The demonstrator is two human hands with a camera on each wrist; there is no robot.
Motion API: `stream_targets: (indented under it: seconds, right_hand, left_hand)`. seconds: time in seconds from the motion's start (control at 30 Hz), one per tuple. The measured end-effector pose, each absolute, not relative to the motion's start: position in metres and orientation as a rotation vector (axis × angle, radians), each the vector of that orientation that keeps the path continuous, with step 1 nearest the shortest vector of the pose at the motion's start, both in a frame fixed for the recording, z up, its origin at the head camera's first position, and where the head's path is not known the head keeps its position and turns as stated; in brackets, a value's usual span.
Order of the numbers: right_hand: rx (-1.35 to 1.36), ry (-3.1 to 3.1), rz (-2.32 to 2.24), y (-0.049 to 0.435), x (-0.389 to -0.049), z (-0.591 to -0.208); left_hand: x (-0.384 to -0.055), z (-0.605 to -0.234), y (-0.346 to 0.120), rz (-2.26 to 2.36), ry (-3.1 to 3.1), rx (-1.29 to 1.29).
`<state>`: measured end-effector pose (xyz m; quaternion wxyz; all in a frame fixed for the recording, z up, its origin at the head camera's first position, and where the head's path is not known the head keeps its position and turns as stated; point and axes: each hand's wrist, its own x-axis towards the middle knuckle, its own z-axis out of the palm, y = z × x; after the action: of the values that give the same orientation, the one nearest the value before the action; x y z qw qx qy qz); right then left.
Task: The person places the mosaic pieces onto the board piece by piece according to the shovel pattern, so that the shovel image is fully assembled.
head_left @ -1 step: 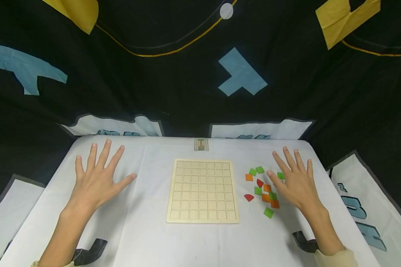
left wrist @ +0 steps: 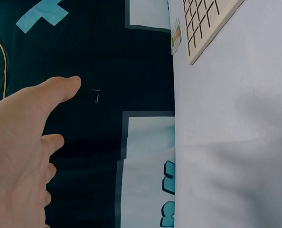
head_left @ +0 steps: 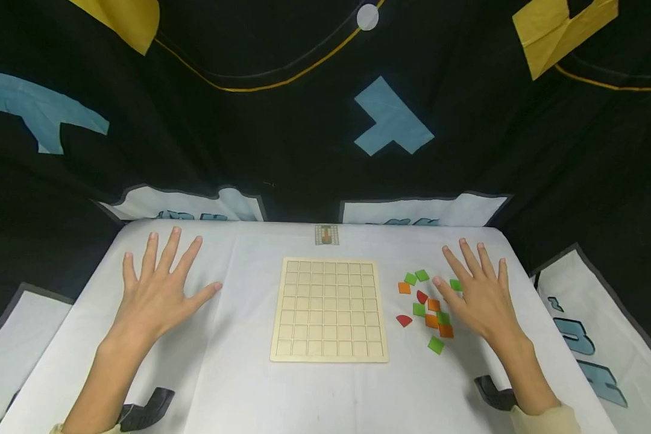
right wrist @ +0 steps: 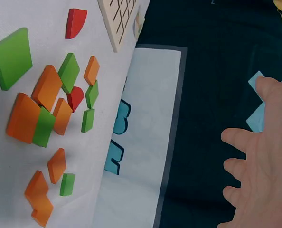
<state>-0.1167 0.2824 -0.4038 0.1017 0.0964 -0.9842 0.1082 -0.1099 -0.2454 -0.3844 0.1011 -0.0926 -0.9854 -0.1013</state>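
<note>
Left hand [head_left: 154, 298] and right hand [head_left: 480, 298] spread straight fingers. A square, pale wooden grid board [head_left: 330, 310] lies flat, sides pointing ahead; flat green, orange and red pieces [head_left: 431, 321] point different ways.

Soft, blurry shadows on white tabletop [head_left: 249, 392]

Table [head_left: 239, 392]: white, creased. Pale gridded board [head_left: 328, 310] lying flat near middle. From board: card [head_left: 327, 234] at 12 o'clock, by the far edge. Between 2 and 4 o'clock, loose: green squares [head_left: 436, 345], orange squares [head_left: 404, 288], two red wedges [head_left: 404, 321]; some seemingly touching.
</note>
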Motion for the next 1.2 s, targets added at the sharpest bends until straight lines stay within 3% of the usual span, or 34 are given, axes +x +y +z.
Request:
stream_targets:
  seconds: [0.43, 1.2]
  right_hand:
    - [0.257, -2.909, 0.467, 0.285, -0.113, -0.412]
    - [0.154, -2.911, 0.953, 0.308, -0.122, -0.449]
  left_hand:
    - [-0.110, -0.398, -0.230, -0.728, -2.917, -0.424]
    - [-0.102, -0.481, -0.164, -0.927, -3.003, -0.780]
